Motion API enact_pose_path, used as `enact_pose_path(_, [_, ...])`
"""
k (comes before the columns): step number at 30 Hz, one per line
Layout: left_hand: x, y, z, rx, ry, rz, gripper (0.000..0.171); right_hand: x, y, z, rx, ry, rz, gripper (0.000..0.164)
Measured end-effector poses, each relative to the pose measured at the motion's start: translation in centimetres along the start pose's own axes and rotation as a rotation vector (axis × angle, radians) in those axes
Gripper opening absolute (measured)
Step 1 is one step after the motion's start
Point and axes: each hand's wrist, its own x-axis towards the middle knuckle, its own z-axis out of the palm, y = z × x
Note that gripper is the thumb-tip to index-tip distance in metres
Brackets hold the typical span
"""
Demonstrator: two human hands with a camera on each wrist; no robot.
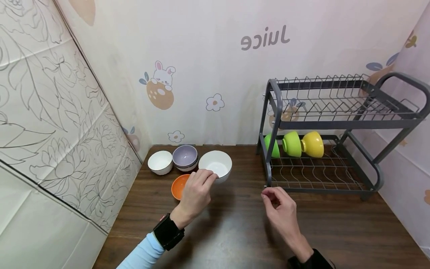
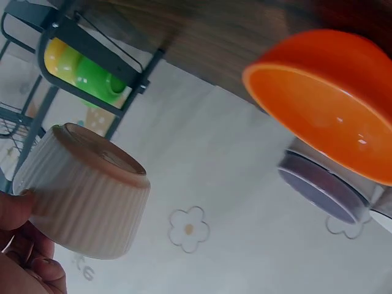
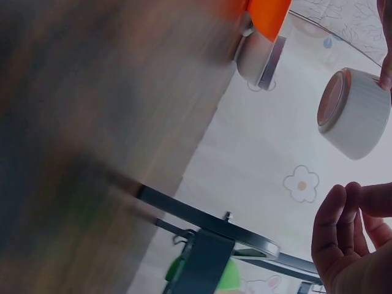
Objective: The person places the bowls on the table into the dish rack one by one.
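Left hand [image 1: 196,192], centre of the frame: fingers and thumb pinch the near rim of a ribbed white bowl [image 1: 215,160] — bowl is up off the desk [image 1: 242,231], its inside showing from above. Right hand [image 1: 281,211], right of centre and low, is raised near the rack: fingers bent, tips drawn in to the thumb, nothing gripped.

Left of the held bowl there's a cluster on the desk. Orange bowl [image 1: 178,185] is partly hidden by the left hand, purple bowl [image 1: 185,156] is stacked on at least one other, smaller white bowl [image 1: 160,161] is furthest left, just beside the purple one.

Dark two-tier rack [image 1: 336,125] fills the right side. Lower tier, I can see three on edge in a row — green bowl [image 1: 276,148] behind the left post, lime bowl [image 1: 293,144] in the middle, yellow bowl [image 1: 314,145] rightmost. Light blue sleeve [image 1: 144,250] and black wristband [image 1: 168,231] at lower left.
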Motion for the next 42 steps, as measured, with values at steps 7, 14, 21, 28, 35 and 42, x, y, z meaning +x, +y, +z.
enact_pose_path(7, [0.4, 2.0, 1.0, -0.02, -0.03, 0.051, 0.029, 1.5, -0.5, -0.2, -0.062, -0.086, -0.202, 0.031])
enact_pose_path(14, [0.5, 3.8, 2.1, -0.017, -0.08, 0.106, 0.023, 2.4, -0.8, -0.1, -0.078, -0.194, -0.334, 0.017])
enact_pose_path(21, [0.6, 4.9, 2.6, 0.001, -0.101, 0.144, 0.021, 2.2, -0.4, 0.0, -0.115, -0.136, -0.404, 0.05])
enact_pose_path(28, [0.8, 5.2, 2.9, -0.009, -0.085, 0.18, 0.025, 2.4, -0.1, -0.1, -0.21, -0.185, -0.515, 0.039])
enact_pose_path(35, [1.0, 5.3, 3.0, 0.0, -0.07, 0.197, 0.038, 2.3, -0.1, -0.4, -0.275, -0.224, -0.515, 0.031])
enact_pose_path(42, [1.3, 5.4, 2.7, -0.03, -0.075, 0.2, 0.025, 2.1, 0.5, -0.4, -0.257, -0.137, -0.62, 0.036])
